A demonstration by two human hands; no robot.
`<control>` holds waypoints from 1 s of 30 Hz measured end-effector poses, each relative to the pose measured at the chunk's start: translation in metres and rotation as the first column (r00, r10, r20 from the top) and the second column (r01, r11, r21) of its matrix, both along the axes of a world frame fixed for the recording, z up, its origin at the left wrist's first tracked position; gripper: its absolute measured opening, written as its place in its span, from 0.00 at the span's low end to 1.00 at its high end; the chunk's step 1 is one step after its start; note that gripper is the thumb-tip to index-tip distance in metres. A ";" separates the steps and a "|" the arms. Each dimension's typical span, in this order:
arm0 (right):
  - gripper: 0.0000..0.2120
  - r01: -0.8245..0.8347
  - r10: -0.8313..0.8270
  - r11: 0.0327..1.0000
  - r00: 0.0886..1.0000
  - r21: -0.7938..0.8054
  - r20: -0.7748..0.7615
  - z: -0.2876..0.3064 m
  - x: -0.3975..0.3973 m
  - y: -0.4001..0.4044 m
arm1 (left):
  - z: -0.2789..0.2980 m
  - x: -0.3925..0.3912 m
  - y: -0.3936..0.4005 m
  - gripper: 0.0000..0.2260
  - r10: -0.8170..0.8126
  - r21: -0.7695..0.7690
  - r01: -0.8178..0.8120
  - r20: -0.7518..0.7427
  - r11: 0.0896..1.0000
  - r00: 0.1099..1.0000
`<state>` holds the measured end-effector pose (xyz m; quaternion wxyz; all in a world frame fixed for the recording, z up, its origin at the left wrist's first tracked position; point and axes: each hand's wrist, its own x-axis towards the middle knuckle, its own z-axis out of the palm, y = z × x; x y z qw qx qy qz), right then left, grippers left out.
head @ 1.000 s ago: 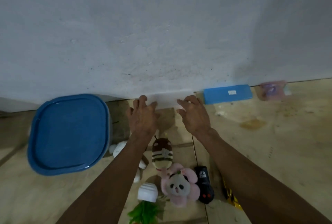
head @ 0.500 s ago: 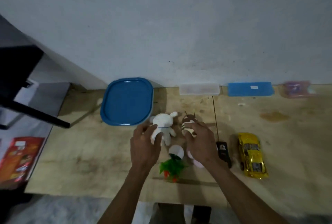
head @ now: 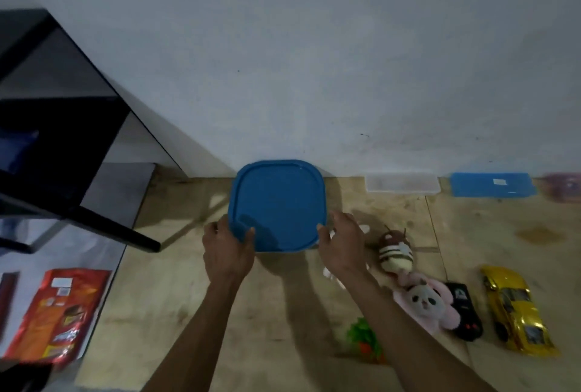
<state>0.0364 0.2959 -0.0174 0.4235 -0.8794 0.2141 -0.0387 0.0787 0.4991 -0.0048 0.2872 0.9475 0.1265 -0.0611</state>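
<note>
Nearest you, a green plastic toy plant (head: 361, 333) lies blurred, half under your right forearm. Right of it a pink panda plush (head: 423, 303), a black remote control (head: 464, 310) and a yellow toy car (head: 515, 310) sit side by side on the pale wooden board (head: 188, 297). A brown-and-cream striped plush (head: 396, 251) lies just beyond the panda. Off the board's left edge is a red foil snack packet (head: 56, 313) (its print is too smeared to read).

Your left hand (head: 228, 250) grips the near-left corner of the blue rounded-square plastic container (head: 278, 199), thumb on the lid and fingers curled round the rim. Your right hand (head: 341, 245) holds the near-right corner, thumb against the rim. The container stands on the board with its far side close to the white wall (head: 314, 61). Its lid is on, so what it holds is hidden. Bare board lies between your forearms and left of the container, up to the black metal frame leg (head: 94, 225).

Farther along the wall's foot lie a clear flat plastic box (head: 402, 182), whose contents you cannot make out, then a flat blue plastic box (head: 492, 184). Beyond that is a pinkish blurred object (head: 562, 187), cut off by the right edge.
</note>
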 end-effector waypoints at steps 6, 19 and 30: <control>0.17 0.199 -0.193 0.979 0.970 0.031 -0.150 -0.024 0.042 0.021 | -0.028 0.059 0.012 0.33 -0.025 -0.068 0.016 -0.130 0.998 0.991; 0.17 0.477 -0.443 0.852 0.876 0.215 -0.191 -0.021 0.064 0.037 | -0.050 0.077 0.013 0.36 0.147 -0.320 -0.190 -0.152 0.928 0.977; 0.23 0.461 -0.438 0.866 0.886 0.193 -0.150 -0.013 0.058 0.048 | -0.039 0.076 0.014 0.38 0.170 -0.369 -0.195 -0.099 0.909 0.980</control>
